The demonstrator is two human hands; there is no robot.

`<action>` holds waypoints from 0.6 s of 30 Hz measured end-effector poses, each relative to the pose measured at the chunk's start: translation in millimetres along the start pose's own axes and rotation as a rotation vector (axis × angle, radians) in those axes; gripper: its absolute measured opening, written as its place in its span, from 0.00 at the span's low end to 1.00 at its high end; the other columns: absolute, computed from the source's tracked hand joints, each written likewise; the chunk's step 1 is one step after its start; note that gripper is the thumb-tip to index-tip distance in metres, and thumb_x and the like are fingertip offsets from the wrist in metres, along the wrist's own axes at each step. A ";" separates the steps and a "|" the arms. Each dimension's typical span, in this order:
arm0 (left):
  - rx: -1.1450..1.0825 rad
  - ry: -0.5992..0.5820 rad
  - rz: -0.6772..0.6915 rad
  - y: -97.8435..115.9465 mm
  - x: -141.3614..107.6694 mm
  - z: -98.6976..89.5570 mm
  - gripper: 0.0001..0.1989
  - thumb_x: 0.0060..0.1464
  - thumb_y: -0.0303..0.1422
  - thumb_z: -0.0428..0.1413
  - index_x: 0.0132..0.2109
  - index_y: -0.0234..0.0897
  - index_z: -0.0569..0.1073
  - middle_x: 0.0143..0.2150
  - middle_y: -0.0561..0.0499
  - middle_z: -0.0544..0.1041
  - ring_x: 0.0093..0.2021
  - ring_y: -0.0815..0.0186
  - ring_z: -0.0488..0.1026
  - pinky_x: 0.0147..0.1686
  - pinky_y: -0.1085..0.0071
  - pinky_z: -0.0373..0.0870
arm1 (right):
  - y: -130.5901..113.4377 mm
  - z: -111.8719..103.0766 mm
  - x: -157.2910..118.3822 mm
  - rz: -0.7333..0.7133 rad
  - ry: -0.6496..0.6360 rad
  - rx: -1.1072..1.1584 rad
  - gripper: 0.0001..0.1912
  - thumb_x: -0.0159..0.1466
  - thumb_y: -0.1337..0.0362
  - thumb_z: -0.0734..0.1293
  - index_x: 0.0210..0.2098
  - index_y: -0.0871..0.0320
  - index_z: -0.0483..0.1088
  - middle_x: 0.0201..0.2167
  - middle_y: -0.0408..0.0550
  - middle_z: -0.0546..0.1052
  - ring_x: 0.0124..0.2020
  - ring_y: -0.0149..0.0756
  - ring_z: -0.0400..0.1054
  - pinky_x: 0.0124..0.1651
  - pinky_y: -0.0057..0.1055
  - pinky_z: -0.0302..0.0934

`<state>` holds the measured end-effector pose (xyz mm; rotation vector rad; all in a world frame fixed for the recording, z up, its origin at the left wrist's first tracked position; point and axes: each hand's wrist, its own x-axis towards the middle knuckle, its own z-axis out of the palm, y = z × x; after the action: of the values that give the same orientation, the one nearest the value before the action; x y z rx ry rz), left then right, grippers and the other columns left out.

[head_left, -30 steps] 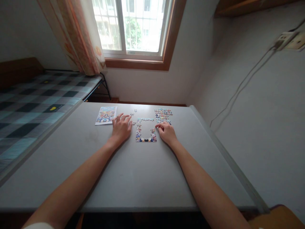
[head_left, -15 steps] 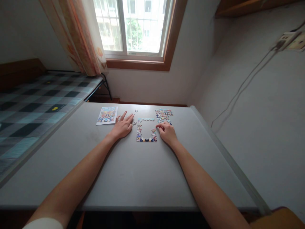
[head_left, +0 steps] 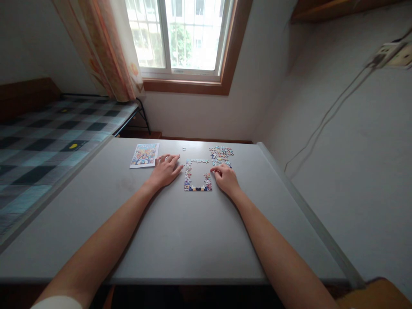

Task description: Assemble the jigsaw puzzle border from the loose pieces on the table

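Note:
A partly built puzzle frame (head_left: 198,189) lies on the grey table (head_left: 189,236), with a gap in its upper right side. My left hand (head_left: 165,169) rests left of it, fingers spread, thumb near the frame's left edge. My right hand (head_left: 225,177) is at the frame's right side, with thumb and index finger pinched together; anything between them is too small to make out. Just beyond that hand is a pile of loose pieces (head_left: 221,154). One single piece (head_left: 184,149) lies above the frame. The picture sheet (head_left: 144,155) is beside my left hand.
A bed with a checked cover (head_left: 74,124) stands at the left. Behind the table are a window (head_left: 193,38) and an orange curtain (head_left: 106,51). A cable (head_left: 325,116) hangs down the right wall from a socket.
My left hand's fingers have shifted, and its thumb has moved right, over the spot where a small piece lay. That piece no longer shows. My right hand has stayed in place.

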<state>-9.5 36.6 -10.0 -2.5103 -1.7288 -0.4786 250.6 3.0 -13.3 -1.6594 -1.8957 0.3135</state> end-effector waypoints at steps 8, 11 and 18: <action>-0.035 0.079 -0.015 3.5 -4.1 -4.0 0.20 0.59 0.41 0.47 0.56 0.41 0.70 0.51 0.44 0.70 0.54 0.53 0.61 0.53 0.56 0.54 | -0.7 -0.2 -0.6 -0.005 0.006 0.009 0.15 0.61 0.70 0.58 0.36 0.54 0.76 0.37 0.47 0.73 0.38 0.35 0.66 0.48 0.33 0.56; -0.020 0.121 -0.089 3.1 -4.9 -5.3 0.19 0.58 0.41 0.49 0.53 0.41 0.72 0.50 0.43 0.69 0.53 0.52 0.61 0.51 0.54 0.56 | -1.3 -0.4 -0.7 -0.003 0.002 0.010 0.15 0.61 0.69 0.58 0.36 0.53 0.76 0.36 0.47 0.73 0.38 0.35 0.66 0.47 0.33 0.56; -0.073 0.144 -0.185 -2.9 -4.8 -4.9 0.13 0.57 0.42 0.51 0.41 0.44 0.78 0.48 0.46 0.72 0.51 0.52 0.62 0.50 0.53 0.57 | -2.5 -0.3 -0.8 0.007 0.003 0.009 0.15 0.61 0.69 0.58 0.36 0.54 0.76 0.37 0.47 0.73 0.38 0.35 0.66 0.47 0.33 0.55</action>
<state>-14.9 32.3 -7.1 -2.3068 -1.9280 -0.7272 248.8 1.7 -12.0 -1.6599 -1.8840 0.3220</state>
